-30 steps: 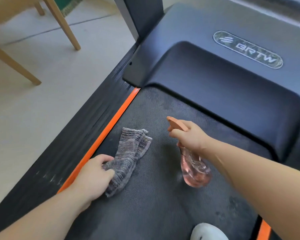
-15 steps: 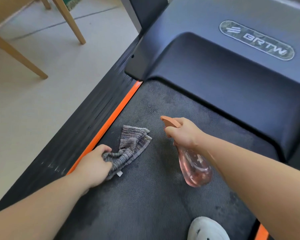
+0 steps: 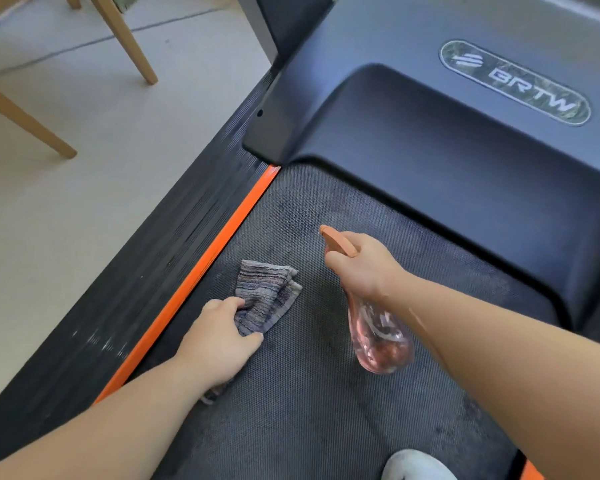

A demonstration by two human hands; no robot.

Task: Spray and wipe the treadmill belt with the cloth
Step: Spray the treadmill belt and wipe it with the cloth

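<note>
The dark textured treadmill belt (image 3: 319, 410) fills the lower middle of the view. My left hand (image 3: 219, 341) grips a grey striped cloth (image 3: 264, 296) that lies bunched on the belt near the orange side strip (image 3: 201, 271). To the right of it, my right hand (image 3: 364, 265) holds a clear pink spray bottle (image 3: 378, 337) by its neck, with the orange nozzle (image 3: 336, 240) pointing up and left toward the front of the belt. The bottle hangs tilted above the belt.
The dark motor cover (image 3: 465, 161) with a BRTW badge (image 3: 513, 81) closes off the belt's far end. A black ribbed side rail (image 3: 136, 278) runs along the left. Wooden chair legs (image 3: 129, 39) stand on the pale floor. A white shoe (image 3: 416, 465) is at the bottom edge.
My left hand has drawn the cloth more tightly into a bunch on the belt. My right hand and the bottle stay near the same spot, nozzle still aimed forward.
</note>
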